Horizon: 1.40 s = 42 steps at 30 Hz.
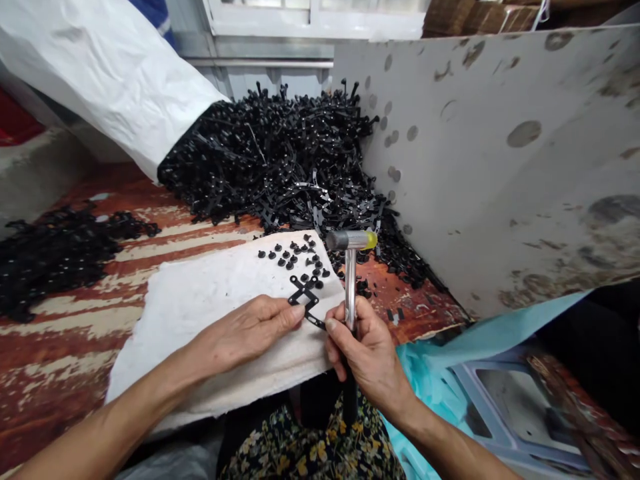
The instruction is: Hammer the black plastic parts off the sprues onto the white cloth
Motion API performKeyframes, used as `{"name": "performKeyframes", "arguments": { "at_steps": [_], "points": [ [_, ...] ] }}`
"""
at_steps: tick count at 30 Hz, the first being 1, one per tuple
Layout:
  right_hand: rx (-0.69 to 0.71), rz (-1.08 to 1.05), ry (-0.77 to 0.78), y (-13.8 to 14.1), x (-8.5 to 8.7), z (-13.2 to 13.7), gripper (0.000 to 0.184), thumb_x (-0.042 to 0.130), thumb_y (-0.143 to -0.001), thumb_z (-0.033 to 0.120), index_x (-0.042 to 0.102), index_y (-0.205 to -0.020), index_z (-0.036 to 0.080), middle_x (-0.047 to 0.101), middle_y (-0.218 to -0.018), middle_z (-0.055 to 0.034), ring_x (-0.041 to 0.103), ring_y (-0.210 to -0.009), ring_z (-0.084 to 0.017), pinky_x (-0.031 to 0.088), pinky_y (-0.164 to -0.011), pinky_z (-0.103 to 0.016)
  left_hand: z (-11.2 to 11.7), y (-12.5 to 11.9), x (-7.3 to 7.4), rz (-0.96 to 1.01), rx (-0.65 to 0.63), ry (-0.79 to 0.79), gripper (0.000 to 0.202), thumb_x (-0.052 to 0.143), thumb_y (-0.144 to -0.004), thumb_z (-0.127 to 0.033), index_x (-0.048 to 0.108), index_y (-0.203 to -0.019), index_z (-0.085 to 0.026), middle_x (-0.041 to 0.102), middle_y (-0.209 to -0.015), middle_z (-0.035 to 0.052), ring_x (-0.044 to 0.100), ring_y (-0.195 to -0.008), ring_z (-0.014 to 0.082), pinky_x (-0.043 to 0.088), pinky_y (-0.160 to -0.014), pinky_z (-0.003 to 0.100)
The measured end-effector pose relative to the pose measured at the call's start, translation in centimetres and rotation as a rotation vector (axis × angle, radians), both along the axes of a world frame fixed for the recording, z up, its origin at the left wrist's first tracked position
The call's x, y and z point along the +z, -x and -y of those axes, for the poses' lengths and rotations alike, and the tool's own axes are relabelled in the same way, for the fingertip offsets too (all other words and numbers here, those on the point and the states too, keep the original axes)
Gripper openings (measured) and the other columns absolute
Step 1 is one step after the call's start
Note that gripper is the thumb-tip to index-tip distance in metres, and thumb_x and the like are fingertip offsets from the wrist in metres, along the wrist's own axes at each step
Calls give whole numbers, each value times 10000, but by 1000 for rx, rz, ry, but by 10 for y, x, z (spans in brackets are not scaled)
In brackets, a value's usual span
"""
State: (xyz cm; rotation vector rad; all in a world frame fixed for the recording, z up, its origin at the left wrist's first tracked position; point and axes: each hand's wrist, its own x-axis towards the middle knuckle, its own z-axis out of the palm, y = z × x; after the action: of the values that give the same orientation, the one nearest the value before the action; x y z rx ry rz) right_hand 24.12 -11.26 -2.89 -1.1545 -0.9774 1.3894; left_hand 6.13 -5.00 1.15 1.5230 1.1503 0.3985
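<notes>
My right hand (pixel 367 350) is closed round the handle of a small hammer (pixel 351 267), which stands upright with its metal head and yellow tip pointing right. My left hand (pixel 250 330) pinches a black linked plastic piece (pixel 306 297) and holds it flat on a white cloth pad (pixel 200 300). The right thumb touches the lower end of that piece. Several small black rivets (pixel 297 257) lie scattered on the pad just beyond the piece.
A big heap of black plastic parts (pixel 285 160) spills from a white sack (pixel 110 73) at the back. A smaller black pile (pixel 55 250) lies at left on the worn red table (pixel 65 347). A stained grey board (pixel 500 167) walls the right; a plastic stool (pixel 505 407) sits below.
</notes>
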Motion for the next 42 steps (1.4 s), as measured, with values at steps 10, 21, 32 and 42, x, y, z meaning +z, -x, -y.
{"name": "performKeyframes", "arguments": {
  "at_steps": [10, 21, 32, 42],
  "points": [
    [103, 49, 5, -5, -2, 4, 173, 526, -909, 381, 477, -883, 217, 518, -551, 97, 378, -347, -37, 293, -332, -140, -7, -22, 3, 102, 245, 158, 441, 732, -643, -569, 568, -685, -162, 565, -627, -24, 472, -442, 72, 363, -407, 197],
    [-47, 71, 49, -29, -6, 4, 250, 555, -888, 453, 485, -886, 214, 488, -519, 112, 382, -337, -44, 296, -346, -161, -22, -26, -8, 129, 399, 220, 411, 762, -667, -453, 546, -867, -166, 664, -609, 23, 414, -394, 42, 213, -357, 133],
    [51, 26, -13, -1, -8, 8, 149, 528, -906, 351, 465, -842, 233, 481, -545, 99, 370, -349, -52, 285, -330, -161, 4, -25, -3, 93, 207, 252, 583, 772, -548, -646, 593, -800, -151, 659, -569, 30, 489, -443, 88, 352, -447, 211],
    [99, 122, -22, -4, -4, 8, 81, 531, -918, 300, 516, -876, 232, 482, -543, 96, 382, -373, -62, 290, -352, -173, -7, -26, 5, 33, 226, 212, 452, 762, -579, -570, 571, -607, -162, 504, -426, -38, 379, -359, 57, 258, -355, 176]
  ]
}}
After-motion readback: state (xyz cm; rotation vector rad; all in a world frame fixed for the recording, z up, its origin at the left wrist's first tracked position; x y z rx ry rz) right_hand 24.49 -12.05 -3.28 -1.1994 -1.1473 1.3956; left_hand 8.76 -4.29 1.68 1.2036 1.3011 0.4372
